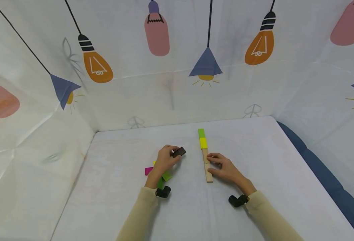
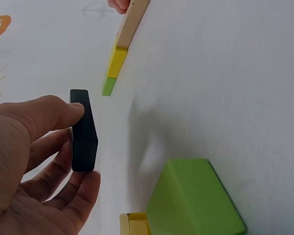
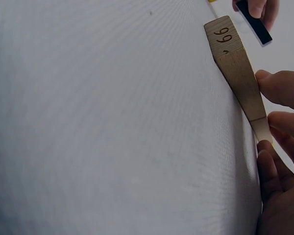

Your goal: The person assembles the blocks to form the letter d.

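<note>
My left hand (image 1: 166, 159) pinches a dark, nearly black wooden block (image 2: 83, 129) between thumb and fingertips, held above the table. Under and beside that wrist lie loose blocks: a magenta block (image 1: 148, 171), a green block (image 2: 191, 200) and a bit of yellow. A straight row of blocks runs away from me: two plain wooden blocks (image 3: 237, 78) nearest, then a yellow block (image 1: 203, 143) and a light green block (image 1: 201, 133) at the far end. My right hand (image 1: 226, 169) touches the right side of the plain blocks with thumb and fingertips. The near block's end bears engraved marks.
The blocks lie on a white-covered table (image 1: 104, 201). A white sheet (image 1: 177, 97) printed with lamps and bulbs hangs behind and at the sides. Dark blue padding (image 1: 324, 170) runs beyond the table's right edge. Each wrist wears a small black camera.
</note>
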A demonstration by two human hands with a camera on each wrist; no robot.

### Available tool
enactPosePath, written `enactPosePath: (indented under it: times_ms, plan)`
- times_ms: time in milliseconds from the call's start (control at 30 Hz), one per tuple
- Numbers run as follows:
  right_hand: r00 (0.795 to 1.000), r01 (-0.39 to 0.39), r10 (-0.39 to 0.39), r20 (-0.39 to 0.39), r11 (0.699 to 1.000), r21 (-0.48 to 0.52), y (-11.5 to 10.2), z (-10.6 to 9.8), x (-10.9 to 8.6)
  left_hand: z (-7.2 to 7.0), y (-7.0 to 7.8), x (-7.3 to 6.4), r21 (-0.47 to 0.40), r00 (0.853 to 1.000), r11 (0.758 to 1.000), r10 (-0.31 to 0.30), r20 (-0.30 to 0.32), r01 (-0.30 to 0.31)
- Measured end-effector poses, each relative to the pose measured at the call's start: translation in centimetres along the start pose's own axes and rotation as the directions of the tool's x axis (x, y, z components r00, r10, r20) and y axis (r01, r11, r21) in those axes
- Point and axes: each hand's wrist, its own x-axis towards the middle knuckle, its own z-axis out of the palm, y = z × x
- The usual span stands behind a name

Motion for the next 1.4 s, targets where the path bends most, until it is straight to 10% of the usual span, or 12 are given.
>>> enactPosePath:
  times_ms: [667, 1400]
  plan:
    - [1.0, 0.001, -0.001, 0.002, 1.0, 0.002, -0.5, -0.1, 0.0, 1.4, 0.5, 1.0, 0.018, 0.997, 0.997, 0.072, -0.002, -0.072]
    - [0.997, -0.07, 0.069, 0.042, 0.997, 0.029, -0.8, -0.2, 0.3, 3.5, 1.0, 4.0, 0.062, 0.989, 0.998, 0.012, 0.148, -0.021]
